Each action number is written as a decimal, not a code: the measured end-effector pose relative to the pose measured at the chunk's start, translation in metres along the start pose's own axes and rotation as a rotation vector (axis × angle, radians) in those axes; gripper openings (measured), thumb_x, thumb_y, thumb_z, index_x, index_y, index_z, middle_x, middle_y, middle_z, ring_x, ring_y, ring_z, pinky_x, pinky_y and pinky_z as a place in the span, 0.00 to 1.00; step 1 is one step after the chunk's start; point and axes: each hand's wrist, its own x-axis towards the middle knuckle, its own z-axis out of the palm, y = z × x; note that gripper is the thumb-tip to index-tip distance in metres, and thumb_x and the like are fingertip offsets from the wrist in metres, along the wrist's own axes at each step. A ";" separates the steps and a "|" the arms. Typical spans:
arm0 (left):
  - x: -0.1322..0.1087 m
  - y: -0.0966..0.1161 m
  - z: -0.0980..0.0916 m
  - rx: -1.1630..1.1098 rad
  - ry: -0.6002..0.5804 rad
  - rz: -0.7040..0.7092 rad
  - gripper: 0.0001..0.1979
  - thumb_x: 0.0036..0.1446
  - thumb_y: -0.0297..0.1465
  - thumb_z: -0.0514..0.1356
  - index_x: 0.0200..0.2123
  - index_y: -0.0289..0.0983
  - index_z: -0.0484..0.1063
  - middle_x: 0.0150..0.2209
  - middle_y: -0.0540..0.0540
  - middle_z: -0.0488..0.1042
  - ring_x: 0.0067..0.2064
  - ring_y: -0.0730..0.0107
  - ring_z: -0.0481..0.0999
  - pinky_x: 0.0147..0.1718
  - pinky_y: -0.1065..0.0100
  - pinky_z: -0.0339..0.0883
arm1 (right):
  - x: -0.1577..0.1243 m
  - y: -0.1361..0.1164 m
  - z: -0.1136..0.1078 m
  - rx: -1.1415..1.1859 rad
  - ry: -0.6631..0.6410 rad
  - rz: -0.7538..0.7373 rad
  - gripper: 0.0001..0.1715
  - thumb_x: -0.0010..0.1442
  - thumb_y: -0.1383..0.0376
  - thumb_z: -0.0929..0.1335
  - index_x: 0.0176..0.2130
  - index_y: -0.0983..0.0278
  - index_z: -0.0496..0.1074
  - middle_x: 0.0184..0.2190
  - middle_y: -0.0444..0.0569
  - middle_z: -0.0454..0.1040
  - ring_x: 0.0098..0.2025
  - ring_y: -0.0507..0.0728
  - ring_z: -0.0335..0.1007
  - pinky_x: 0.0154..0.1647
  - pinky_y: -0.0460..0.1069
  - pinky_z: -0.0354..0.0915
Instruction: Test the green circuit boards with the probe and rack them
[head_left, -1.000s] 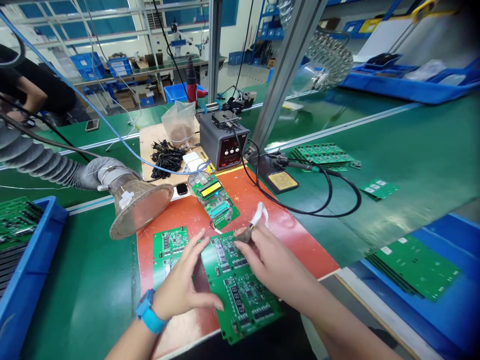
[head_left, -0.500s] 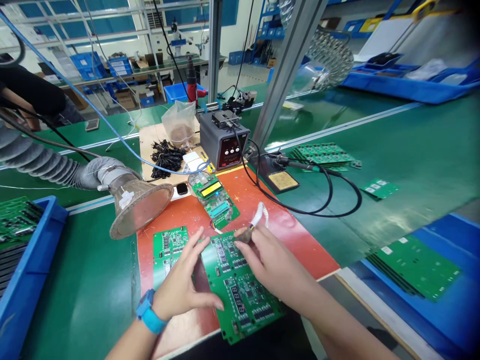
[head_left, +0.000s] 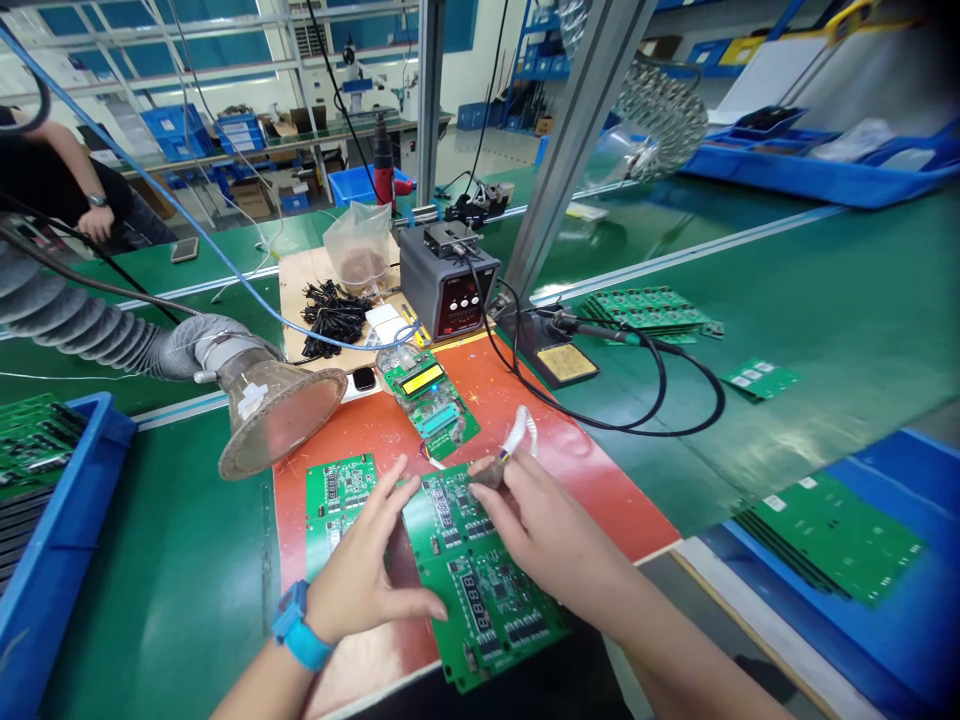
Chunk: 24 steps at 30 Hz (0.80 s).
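Pinching a small brownish block [head_left: 487,472] between thumb and fingers, my right hand [head_left: 536,510] sits over the upper part of a green circuit board panel [head_left: 499,590]; the fingers hide whether the block's underside meets the board. A white cable [head_left: 516,432] rises from that block and loops just beyond the knuckles. I have the left hand [head_left: 367,570] spread open, thumb and fingertips lying at the panel's left edge, so the panel lies between my two hands, its near end jutting past the red mat [head_left: 615,490]. A blue wristwatch [head_left: 300,625] circles the left wrist. Partly behind the left hand, on its outer side, lies another green board [head_left: 341,490]. Directly ahead of both hands I see a programmer board [head_left: 429,400] with a lit yellow display, and beyond it a grey soldering station [head_left: 450,280]. Ahead and to the left of the left hand hangs a fume-hose funnel [head_left: 281,415] above the green tabletop [head_left: 202,580]. To the right hand's far right, boards [head_left: 840,530] lie stacked in a blue tray [head_left: 930,470].
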 end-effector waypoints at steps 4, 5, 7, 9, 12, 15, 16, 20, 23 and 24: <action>0.000 -0.001 0.000 0.020 0.001 0.017 0.50 0.41 0.55 0.59 0.63 0.44 0.42 0.65 0.37 0.38 0.64 0.45 0.42 0.59 0.45 0.44 | 0.000 0.000 0.000 -0.005 -0.009 0.011 0.10 0.61 0.67 0.58 0.36 0.66 0.67 0.34 0.54 0.70 0.39 0.59 0.70 0.39 0.55 0.68; -0.001 -0.002 0.000 0.022 0.002 0.019 0.50 0.41 0.55 0.59 0.63 0.44 0.42 0.65 0.37 0.38 0.64 0.45 0.42 0.59 0.45 0.44 | 0.000 0.000 0.001 -0.005 -0.009 0.010 0.10 0.61 0.66 0.58 0.36 0.66 0.67 0.34 0.54 0.70 0.39 0.59 0.69 0.39 0.55 0.68; -0.001 -0.002 0.001 0.025 -0.002 0.017 0.50 0.41 0.55 0.59 0.63 0.44 0.42 0.65 0.37 0.38 0.64 0.44 0.42 0.59 0.44 0.44 | 0.000 0.001 0.001 -0.002 -0.004 0.005 0.11 0.61 0.66 0.58 0.36 0.66 0.67 0.34 0.54 0.70 0.39 0.59 0.69 0.39 0.55 0.68; -0.001 -0.002 0.001 0.024 -0.007 0.011 0.50 0.41 0.56 0.58 0.63 0.43 0.42 0.65 0.36 0.38 0.64 0.44 0.42 0.58 0.44 0.44 | 0.000 0.001 0.002 0.004 0.003 0.000 0.11 0.61 0.66 0.58 0.36 0.66 0.67 0.34 0.53 0.70 0.39 0.58 0.70 0.39 0.55 0.68; -0.001 -0.003 0.001 0.026 -0.008 0.010 0.50 0.41 0.56 0.58 0.63 0.43 0.42 0.65 0.36 0.37 0.64 0.44 0.42 0.58 0.44 0.44 | 0.000 0.002 0.003 0.010 0.009 -0.003 0.10 0.61 0.66 0.58 0.36 0.65 0.67 0.34 0.53 0.70 0.39 0.58 0.70 0.40 0.54 0.68; -0.001 -0.004 0.001 0.034 -0.009 0.014 0.50 0.42 0.56 0.58 0.63 0.43 0.41 0.65 0.37 0.37 0.64 0.46 0.41 0.59 0.45 0.44 | 0.000 0.003 0.003 0.013 0.007 -0.002 0.10 0.61 0.66 0.58 0.36 0.66 0.67 0.34 0.53 0.69 0.39 0.59 0.69 0.40 0.55 0.67; -0.001 -0.004 0.001 0.036 -0.010 0.013 0.50 0.42 0.56 0.58 0.63 0.43 0.41 0.65 0.37 0.37 0.64 0.46 0.41 0.59 0.45 0.44 | 0.000 0.003 0.003 0.014 0.006 -0.001 0.10 0.61 0.66 0.58 0.36 0.66 0.67 0.34 0.53 0.69 0.40 0.59 0.69 0.40 0.55 0.67; -0.001 -0.005 0.001 0.050 -0.016 0.009 0.50 0.42 0.56 0.58 0.63 0.43 0.41 0.66 0.38 0.37 0.65 0.47 0.42 0.59 0.46 0.44 | -0.001 0.003 0.003 0.020 -0.002 0.009 0.11 0.61 0.66 0.58 0.36 0.66 0.67 0.34 0.53 0.69 0.39 0.59 0.69 0.40 0.56 0.67; -0.002 -0.004 -0.001 0.071 -0.033 0.009 0.52 0.40 0.56 0.59 0.63 0.43 0.40 0.65 0.37 0.37 0.64 0.46 0.42 0.59 0.46 0.45 | -0.002 0.002 0.003 0.026 -0.013 0.028 0.11 0.61 0.66 0.58 0.36 0.67 0.67 0.34 0.54 0.69 0.40 0.59 0.69 0.40 0.56 0.67; -0.002 -0.004 -0.003 0.081 -0.046 0.013 0.54 0.38 0.56 0.60 0.63 0.43 0.40 0.65 0.37 0.37 0.64 0.46 0.42 0.59 0.46 0.45 | -0.001 0.001 0.003 0.031 -0.015 0.033 0.11 0.61 0.66 0.58 0.36 0.67 0.67 0.34 0.54 0.69 0.40 0.59 0.69 0.40 0.56 0.67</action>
